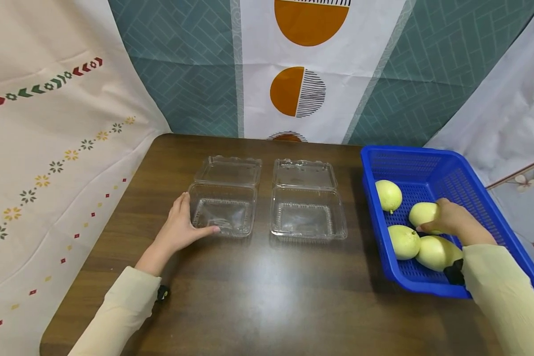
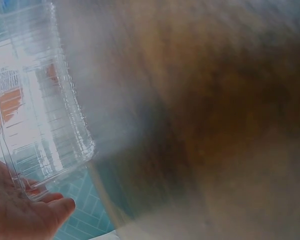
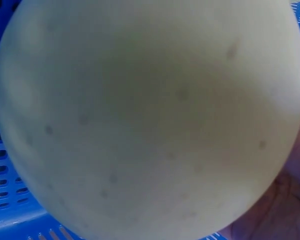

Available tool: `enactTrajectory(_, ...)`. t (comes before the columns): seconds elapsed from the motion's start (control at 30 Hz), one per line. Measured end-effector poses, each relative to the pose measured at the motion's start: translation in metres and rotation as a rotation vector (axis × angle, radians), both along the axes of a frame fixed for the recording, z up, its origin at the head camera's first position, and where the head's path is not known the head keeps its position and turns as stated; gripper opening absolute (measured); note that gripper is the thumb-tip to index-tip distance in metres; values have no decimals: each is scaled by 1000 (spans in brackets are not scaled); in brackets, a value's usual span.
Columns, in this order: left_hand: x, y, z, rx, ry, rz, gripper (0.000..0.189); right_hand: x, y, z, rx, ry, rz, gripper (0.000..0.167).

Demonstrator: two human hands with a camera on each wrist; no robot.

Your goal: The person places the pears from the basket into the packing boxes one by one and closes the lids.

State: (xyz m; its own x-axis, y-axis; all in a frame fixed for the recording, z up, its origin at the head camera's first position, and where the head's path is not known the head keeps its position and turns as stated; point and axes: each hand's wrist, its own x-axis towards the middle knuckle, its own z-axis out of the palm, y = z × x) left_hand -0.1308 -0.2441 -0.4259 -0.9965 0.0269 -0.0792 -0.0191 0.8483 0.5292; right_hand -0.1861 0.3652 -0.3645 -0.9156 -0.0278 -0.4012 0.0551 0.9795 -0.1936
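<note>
Two clear plastic clamshell boxes stand side by side with their lids folded back. My left hand [image 1: 178, 230] is at the left clamshell box [image 1: 222, 210], thumb along its front edge and straight fingers against its left side. In the left wrist view that hand [image 2: 27, 210] touches the box's corner. The right clamshell box [image 1: 307, 212] stands untouched. Inside the blue basket [image 1: 427, 289], my right hand [image 1: 454, 222] grips a yellow-green pear [image 1: 422, 213], its fingers curled over the far side. Another pear [image 3: 145, 120] fills most of the right wrist view.
More pears lie in the basket: one at the back left [image 1: 388, 196], one at the front left [image 1: 403, 242] and one under my right wrist [image 1: 438, 253]. The brown wooden table [image 1: 267, 296] ends at a hanging patterned cloth [image 1: 182, 69] behind.
</note>
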Motion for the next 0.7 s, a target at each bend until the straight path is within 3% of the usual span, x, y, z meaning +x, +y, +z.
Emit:
enactTrajectory(0.43, 8, -2, -5, 16, -14, 2, 130, 6, -4, -2, 11, -34, -14, 94)
enactTrajectory(0.7, 3, 0, -4, 21, 11, -5, 130, 6, -2, 4, 4, -9, -36, 95)
